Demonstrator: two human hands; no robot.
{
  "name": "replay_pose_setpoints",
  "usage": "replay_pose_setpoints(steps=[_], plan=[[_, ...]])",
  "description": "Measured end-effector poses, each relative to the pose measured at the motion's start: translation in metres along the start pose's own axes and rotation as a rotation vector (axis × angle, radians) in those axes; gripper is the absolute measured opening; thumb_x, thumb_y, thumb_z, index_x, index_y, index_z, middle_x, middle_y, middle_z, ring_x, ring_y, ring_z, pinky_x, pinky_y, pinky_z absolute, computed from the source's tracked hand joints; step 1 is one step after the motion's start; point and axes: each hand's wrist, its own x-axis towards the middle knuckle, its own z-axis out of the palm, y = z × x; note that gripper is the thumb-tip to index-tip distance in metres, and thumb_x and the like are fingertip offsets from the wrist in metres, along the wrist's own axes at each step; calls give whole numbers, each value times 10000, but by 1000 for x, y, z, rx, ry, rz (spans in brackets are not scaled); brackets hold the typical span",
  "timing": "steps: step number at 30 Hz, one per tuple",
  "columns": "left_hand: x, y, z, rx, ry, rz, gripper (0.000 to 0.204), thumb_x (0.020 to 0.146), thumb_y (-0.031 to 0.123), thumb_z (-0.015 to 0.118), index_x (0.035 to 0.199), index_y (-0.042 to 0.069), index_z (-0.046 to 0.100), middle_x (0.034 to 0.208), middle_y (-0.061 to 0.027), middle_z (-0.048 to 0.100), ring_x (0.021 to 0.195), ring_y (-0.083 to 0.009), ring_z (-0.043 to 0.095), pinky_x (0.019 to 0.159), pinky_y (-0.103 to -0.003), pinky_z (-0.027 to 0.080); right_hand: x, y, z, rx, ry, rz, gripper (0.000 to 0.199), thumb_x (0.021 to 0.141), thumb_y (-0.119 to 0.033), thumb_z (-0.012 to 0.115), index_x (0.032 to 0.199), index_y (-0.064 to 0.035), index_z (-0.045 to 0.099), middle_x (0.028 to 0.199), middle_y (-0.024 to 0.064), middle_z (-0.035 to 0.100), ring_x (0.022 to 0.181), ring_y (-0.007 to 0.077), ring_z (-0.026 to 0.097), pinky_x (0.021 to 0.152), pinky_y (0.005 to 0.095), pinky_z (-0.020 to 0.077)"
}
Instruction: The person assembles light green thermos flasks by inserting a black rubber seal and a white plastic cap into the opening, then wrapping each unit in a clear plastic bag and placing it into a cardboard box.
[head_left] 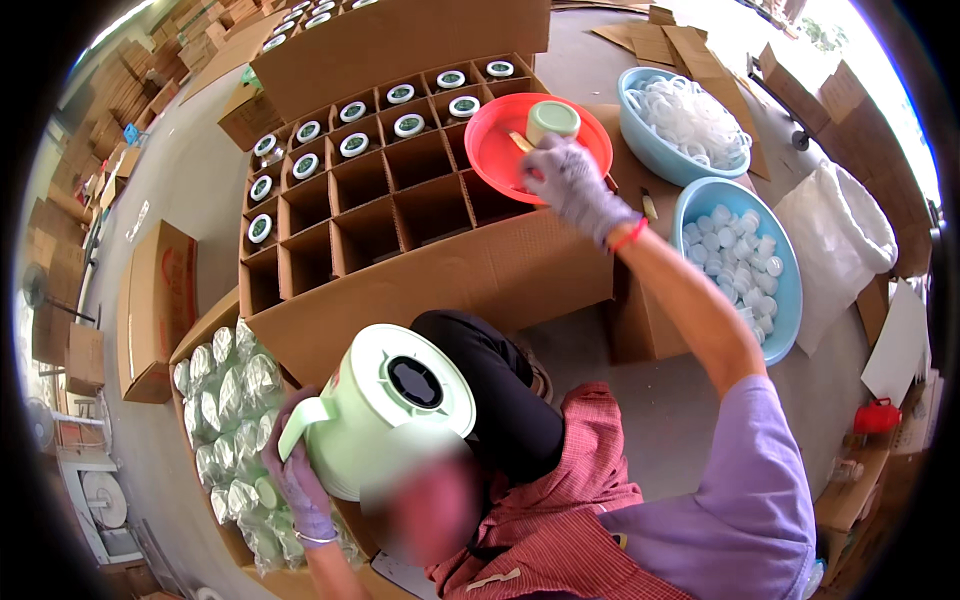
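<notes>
My left hand (300, 480), in a pale glove, grips the handle of a pale green jug (335, 430). The jug is tilted over my lap, and a white round end with a black disc faces up. My gloved right hand (570, 178) reaches into a red bowl (487, 135), its fingers bent down together; what they pinch, if anything, is too small to make out. Beside those fingers, a pale green round cup or lid (553, 119) sits in the bowl. The bowl rests on the corner of a divided cardboard box (430, 270) with several white-topped jars (409, 125) in its cells.
On the right, a blue basin (628, 110) holds white rings and another blue basin (790, 290) holds white caps. A white sack (825, 225) stands beyond them. At left, an open box holds several clear-wrapped items (230, 400). A closed carton (160, 310) stands behind it.
</notes>
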Motion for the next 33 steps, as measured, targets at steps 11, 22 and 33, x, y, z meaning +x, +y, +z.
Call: replay_pose_setpoints(steps=[11, 22, 33], plan=[[10, -40, -22, 473, -118, 177, 393, 972, 238, 505, 1258, -2, 630, 1209, -167, 593, 1148, -316, 535, 1018, -418, 414, 15, 42, -15, 831, -105, 380, 253, 804, -255, 624, 874, -31, 718, 853, 68, 665, 933, 228, 650, 845, 356, 488], [42, 7, 5, 304, -331, 353, 136, 960, 118, 538, 1010, 35, 634, 877, -121, 681, 782, -252, 673, 705, -345, 531, -73, -145, -61, 615, -126, -940, 248, 783, -142, 698, 1022, -119, 635, 1137, 87, 574, 1095, 306, 558, 961, 433, 466], [-8, -8, 3, 135, -108, 255, 285, 901, 148, 629, 1141, -4, 649, 1076, -137, 667, 998, -285, 594, 877, -403, 460, -105, -167, -80, 822, -480, -498, 232, 927, -266, 656, 1012, -73, 559, 875, 150, 588, 770, 366, 632, 635, 434, 500]])
